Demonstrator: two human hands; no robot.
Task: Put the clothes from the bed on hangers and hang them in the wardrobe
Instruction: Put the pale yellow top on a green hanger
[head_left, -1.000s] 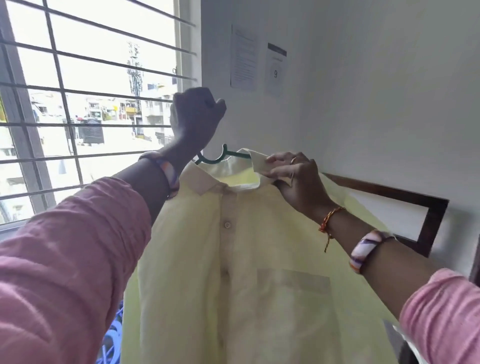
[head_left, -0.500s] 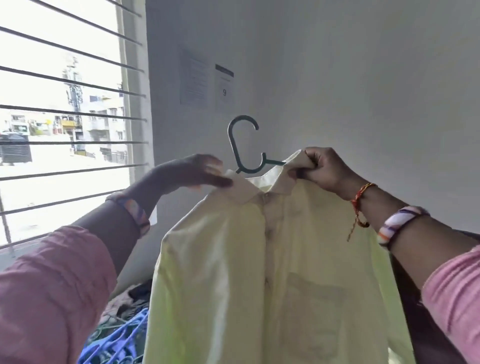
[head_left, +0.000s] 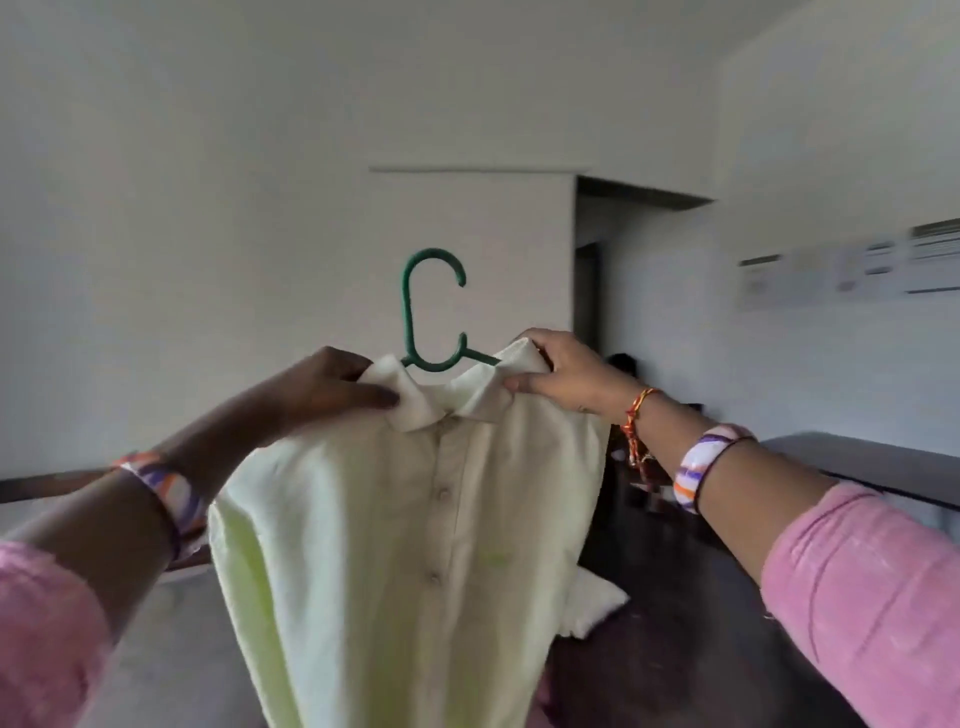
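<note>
A pale yellow button-up shirt (head_left: 410, 545) hangs in the air in front of me on a green hanger (head_left: 422, 306), whose hook sticks up above the collar. My left hand (head_left: 332, 389) pinches the left side of the collar. My right hand (head_left: 561, 374) grips the right side of the collar and shoulder. The hanger's arms are hidden inside the shirt. The wardrobe is not in view.
A white wall fills the background, with a dark doorway (head_left: 592, 291) behind the shirt to the right. Papers (head_left: 852, 265) hang on the right wall. A dark table edge (head_left: 883, 467) is at right, a white pillow (head_left: 592, 603) below the shirt.
The view has swung right, away from the barred window toward the doorway. The shirt on its hanger came along, and my left hand went from the hook to the collar.
</note>
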